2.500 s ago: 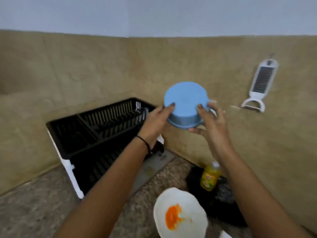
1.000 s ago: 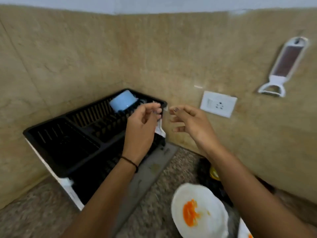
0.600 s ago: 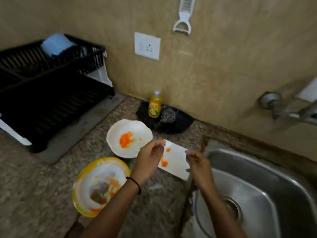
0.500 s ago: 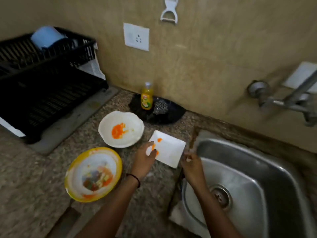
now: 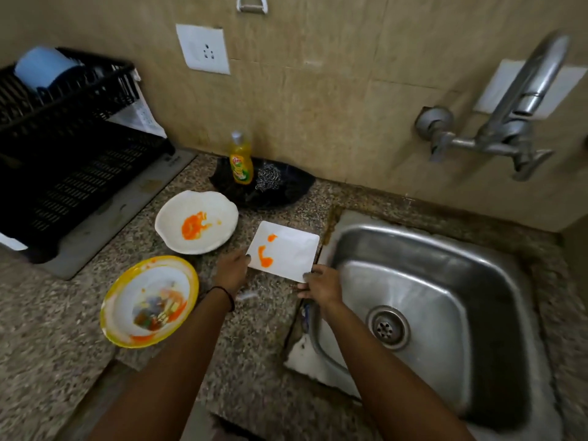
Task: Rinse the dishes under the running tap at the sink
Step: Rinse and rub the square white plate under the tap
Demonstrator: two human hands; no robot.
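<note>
Progress: early to middle, by my judgement. One blue bowl [image 5: 43,70] stands upturned in the top tier of the black dish rack [image 5: 73,154] at far left, so I take it as done. Three soiled pieces remain. The square white plate [image 5: 284,249], with two orange smears, is over the tabletop [image 5: 254,361] just beside the left rim of the sink [image 5: 429,281]. The left hand [image 5: 232,270] grips its near-left corner and the right hand [image 5: 321,286] pinches its near-right corner, fingers of both curled onto the edge. This plate reads as the piece now in hand. The round white plate [image 5: 197,221], with an orange smear, and the yellow-rimmed bowl [image 5: 149,300], holding mixed scraps, lie untouched to the left. No stream shows at the tap [image 5: 521,100] and the basin holds nothing, so turning the water on is probably still to do. Writing: the yellow dish soap bottle [image 5: 241,162] at the wall carries a label with a red mark, possibly a brand name, too blurred to read. The printed sheet [image 5: 143,116] behind the rack is likewise illegible. The wall socket [image 5: 203,49] bears no text.
</note>
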